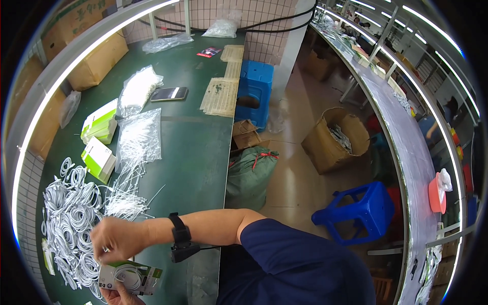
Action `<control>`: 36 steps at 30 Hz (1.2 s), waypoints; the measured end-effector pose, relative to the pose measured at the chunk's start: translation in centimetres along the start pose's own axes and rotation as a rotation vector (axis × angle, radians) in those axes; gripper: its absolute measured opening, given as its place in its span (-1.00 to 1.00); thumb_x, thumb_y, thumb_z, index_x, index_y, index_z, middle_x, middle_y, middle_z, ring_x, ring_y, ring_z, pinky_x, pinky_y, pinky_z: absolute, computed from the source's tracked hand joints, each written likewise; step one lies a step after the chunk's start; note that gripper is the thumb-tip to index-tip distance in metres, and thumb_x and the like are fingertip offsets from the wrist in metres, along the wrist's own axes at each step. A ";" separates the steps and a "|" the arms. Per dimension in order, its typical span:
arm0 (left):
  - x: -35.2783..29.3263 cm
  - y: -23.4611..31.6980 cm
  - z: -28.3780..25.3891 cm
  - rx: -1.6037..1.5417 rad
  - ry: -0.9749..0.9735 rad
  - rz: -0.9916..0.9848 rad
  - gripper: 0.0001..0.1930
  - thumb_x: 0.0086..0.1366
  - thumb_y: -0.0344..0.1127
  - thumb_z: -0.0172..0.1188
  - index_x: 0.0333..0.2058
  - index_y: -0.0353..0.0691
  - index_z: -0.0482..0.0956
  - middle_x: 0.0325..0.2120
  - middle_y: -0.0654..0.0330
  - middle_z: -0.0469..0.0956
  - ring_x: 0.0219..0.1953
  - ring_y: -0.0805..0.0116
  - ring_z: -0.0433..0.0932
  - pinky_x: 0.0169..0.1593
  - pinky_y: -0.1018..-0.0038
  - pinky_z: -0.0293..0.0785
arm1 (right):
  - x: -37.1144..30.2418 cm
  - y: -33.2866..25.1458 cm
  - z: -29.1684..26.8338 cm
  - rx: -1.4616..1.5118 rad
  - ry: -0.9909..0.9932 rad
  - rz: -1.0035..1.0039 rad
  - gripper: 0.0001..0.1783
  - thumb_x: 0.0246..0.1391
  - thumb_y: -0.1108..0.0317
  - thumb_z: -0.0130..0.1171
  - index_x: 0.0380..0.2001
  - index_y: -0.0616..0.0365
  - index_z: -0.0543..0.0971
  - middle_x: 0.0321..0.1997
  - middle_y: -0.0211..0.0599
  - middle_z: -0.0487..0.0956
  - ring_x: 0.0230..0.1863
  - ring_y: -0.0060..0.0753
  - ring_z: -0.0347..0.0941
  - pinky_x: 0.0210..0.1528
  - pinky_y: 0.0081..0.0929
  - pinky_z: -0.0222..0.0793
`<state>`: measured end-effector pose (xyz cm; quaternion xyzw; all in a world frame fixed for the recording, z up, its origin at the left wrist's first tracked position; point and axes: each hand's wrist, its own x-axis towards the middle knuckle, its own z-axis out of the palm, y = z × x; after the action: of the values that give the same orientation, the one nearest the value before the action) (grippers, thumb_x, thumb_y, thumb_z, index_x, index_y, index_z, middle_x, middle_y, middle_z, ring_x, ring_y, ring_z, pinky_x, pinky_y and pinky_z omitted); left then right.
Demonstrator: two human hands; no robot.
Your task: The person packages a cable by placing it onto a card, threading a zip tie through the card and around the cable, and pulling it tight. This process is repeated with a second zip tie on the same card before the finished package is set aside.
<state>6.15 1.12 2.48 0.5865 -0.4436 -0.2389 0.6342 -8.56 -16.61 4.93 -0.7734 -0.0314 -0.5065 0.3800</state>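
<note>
My left hand point(122, 296), at the lower edge, grips a white and green packaging card point(108, 277) between thumb and fingers. A coiled white cable point(128, 277) sits on the card's face. Just above it, my right hand point(116, 239) is closed with curled fingers and slightly blurred. A small white bit shows at its fingertips, too small to name. Close by on the left lies a large heap of coiled white cables point(76, 213). Thin white plastic ties point(127, 203) spill from a clear bag point(140, 134) beyond my right hand.
Stacked white-green cards point(99, 158), a phone point(169, 94), another filled clear bag point(137, 89) and brown paper sheets point(219, 96) lie on the green table point(193, 157). Right of it stand blue stools point(363, 211), a green sack point(251, 175) and a cardboard box point(325, 145).
</note>
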 end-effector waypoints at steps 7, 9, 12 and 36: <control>-0.4 1.1 -1.2 0.386 -0.049 0.149 -0.79 0.30 -0.38 0.25 -0.26 -0.47 0.54 -0.39 0.05 0.61 -0.40 0.33 0.55 -0.35 0.41 0.51 | -0.9 1.6 0.1 0.743 -0.138 0.887 -0.81 -0.07 0.33 0.47 -0.46 0.21 0.69 -0.49 -0.39 0.63 -0.50 -0.59 0.52 -0.50 -0.56 0.39; -0.7 -0.1 -1.6 0.447 -0.052 0.180 -0.82 0.28 -0.41 0.26 -0.31 -0.45 0.52 -0.44 0.06 0.60 -0.44 0.34 0.54 -0.38 0.42 0.49 | -1.6 1.8 1.6 0.899 -0.229 0.872 -0.77 -0.10 0.35 0.50 -0.43 0.25 0.68 -0.49 -0.37 0.63 -0.49 -0.57 0.53 -0.49 -0.55 0.41; -0.8 0.0 -1.4 0.487 -0.054 0.192 -0.83 0.26 -0.44 0.28 -0.36 -0.43 0.49 -0.48 0.07 0.59 -0.46 0.35 0.53 -0.40 0.42 0.48 | -1.9 2.1 2.0 0.972 -0.273 0.857 -0.73 -0.12 0.34 0.52 -0.40 0.28 0.67 -0.49 -0.36 0.63 -0.49 -0.56 0.53 -0.49 -0.55 0.43; -0.9 -0.2 -0.1 0.393 -0.013 0.151 -0.86 0.27 -0.46 0.27 -0.37 -0.44 0.52 -0.49 0.08 0.60 -0.46 0.38 0.54 -0.37 0.46 0.50 | -1.5 3.3 2.9 0.516 -0.174 0.576 -0.84 -0.06 0.44 0.34 -0.51 0.30 0.58 -0.55 -0.26 0.59 -0.49 -0.48 0.48 -0.46 -0.48 0.35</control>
<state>5.83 1.83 2.08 0.6622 -0.5286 -0.1033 0.5209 -5.70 -16.67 1.28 -0.6698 0.0285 -0.2871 0.6842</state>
